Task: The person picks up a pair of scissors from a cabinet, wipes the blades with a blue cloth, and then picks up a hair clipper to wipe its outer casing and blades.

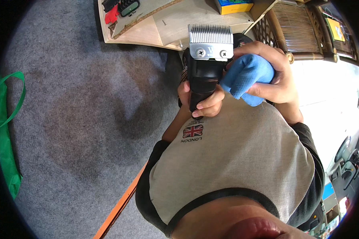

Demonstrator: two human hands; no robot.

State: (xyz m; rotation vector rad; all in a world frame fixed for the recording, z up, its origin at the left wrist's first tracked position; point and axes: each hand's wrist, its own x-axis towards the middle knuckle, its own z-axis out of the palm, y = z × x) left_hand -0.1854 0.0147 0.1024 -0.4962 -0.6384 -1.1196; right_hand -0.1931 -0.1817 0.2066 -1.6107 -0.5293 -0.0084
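My left hand (208, 103) is closed around the tapered black body of a hair clipper (208, 71), held upright in front of my chest. Its silver toothed blade (211, 41), fixed with two screws, points away from me. In my right hand (282, 71) is a folded blue cloth (248, 76), pinched between thumb and fingers. The cloth is close beside the clipper's neck; whether they touch I cannot tell. Fingers of the right hand reach behind the blade's right side and are partly hidden.
Ahead is a wooden shelf unit (137, 33) with a black clipper comb (129, 6), a red piece (111, 14) and a blue-and-yellow box (234, 6). Bamboo furniture (296, 28) is at right. A green bag (7, 143) lies left on grey carpet (77, 104), an orange strip (122, 197) behind.
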